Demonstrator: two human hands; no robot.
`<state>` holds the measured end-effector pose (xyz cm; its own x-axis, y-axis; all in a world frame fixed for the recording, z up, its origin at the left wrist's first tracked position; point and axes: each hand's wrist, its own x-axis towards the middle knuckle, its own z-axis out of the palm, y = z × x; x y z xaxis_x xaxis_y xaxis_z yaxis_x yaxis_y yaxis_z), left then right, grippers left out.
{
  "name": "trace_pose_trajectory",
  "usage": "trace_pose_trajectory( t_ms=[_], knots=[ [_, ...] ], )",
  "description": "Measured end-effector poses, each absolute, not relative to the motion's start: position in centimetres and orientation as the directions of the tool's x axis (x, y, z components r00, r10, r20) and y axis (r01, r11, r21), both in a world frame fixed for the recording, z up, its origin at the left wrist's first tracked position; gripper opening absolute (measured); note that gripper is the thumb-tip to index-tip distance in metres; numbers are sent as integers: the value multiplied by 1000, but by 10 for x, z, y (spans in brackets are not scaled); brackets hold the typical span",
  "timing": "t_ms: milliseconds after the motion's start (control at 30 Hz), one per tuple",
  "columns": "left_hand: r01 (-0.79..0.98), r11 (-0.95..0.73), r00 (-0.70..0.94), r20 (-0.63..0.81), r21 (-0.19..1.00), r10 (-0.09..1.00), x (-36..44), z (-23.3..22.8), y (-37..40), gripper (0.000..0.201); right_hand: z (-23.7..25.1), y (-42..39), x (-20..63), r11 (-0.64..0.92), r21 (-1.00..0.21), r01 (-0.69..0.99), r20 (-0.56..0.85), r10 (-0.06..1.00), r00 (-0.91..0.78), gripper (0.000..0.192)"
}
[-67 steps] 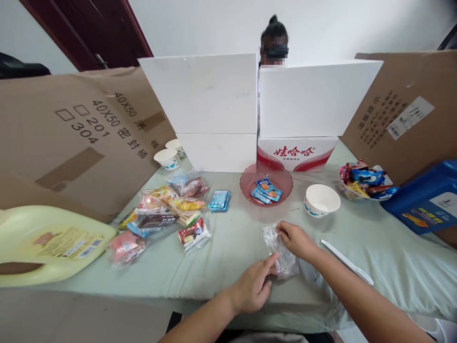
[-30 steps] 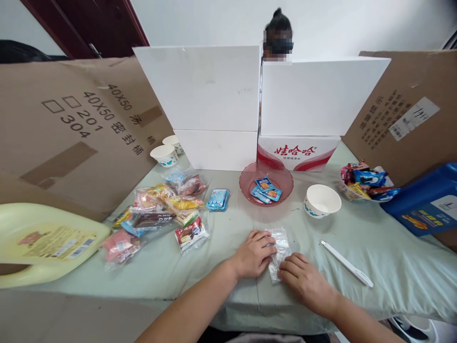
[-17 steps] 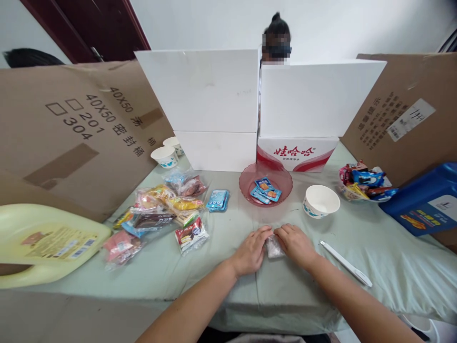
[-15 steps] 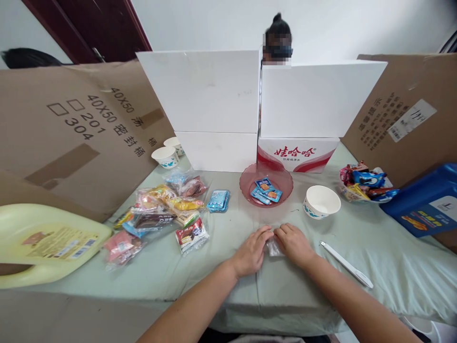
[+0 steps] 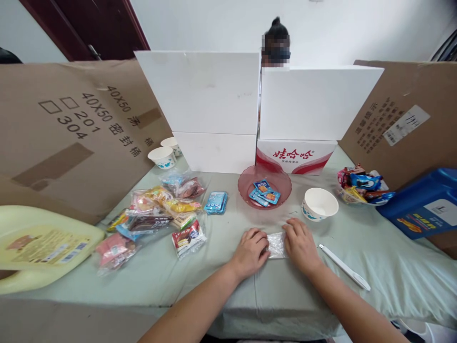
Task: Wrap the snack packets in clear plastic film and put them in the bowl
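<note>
The film (image 5: 276, 246), clear and crinkled, lies flat near the middle of the tabletop's (image 5: 221, 286) near edge, between the two hands. The left hand (image 5: 250, 252) has its fingers held together over the film's left end; the right hand (image 5: 300, 244) rests palm down at the right end, fingers slightly apart. Whether either pinches the film or only presses it, I cannot tell.

Just right of the right hand a white cutter (image 5: 344, 267) slants toward the near edge. Beyond it stands a paper bowl (image 5: 314, 212), and left of that a pink dish (image 5: 246, 194) with blue sachets (image 5: 263, 194) inside. Blue packs (image 5: 216, 202) sit left of the dish; snacks (image 5: 153, 209) are heaped farther left.

A yellow jug (image 5: 46, 247) lies toward the near left corner. Near the right edge are a basket (image 5: 352, 198) of sweets (image 5: 366, 182) and a blue jug (image 5: 428, 205). White boxes (image 5: 214, 95) line the far edge, a person's head (image 5: 276, 31) showing behind them.
</note>
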<state>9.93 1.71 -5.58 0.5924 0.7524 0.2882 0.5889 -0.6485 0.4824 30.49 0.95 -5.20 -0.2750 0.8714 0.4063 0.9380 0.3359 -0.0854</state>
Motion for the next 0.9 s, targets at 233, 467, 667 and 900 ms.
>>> trace_pose_trajectory(
  t_ms=[233, 467, 667, 900],
  knots=[
    [489, -574, 446, 377, 657, 812, 92, -57, 24, 23, -66, -38, 285, 587, -132, 799, 217, 803, -554, 56],
    [530, -571, 496, 317, 628, 809, 93, -52, 25, 16, -30, -37, 339, 608, -179, 774, 392, 765, -510, 39],
    [546, -577, 523, 291, 607, 801, 92, -51, 25, 15, 27, 48, 402, 217, -49, 975, 523, 837, -161, 34],
    [523, -593, 537, 303, 612, 787, 90, -48, 25, 15, 6, 56, 408, 298, -19, 954, 400, 877, -266, 30]
  ],
)
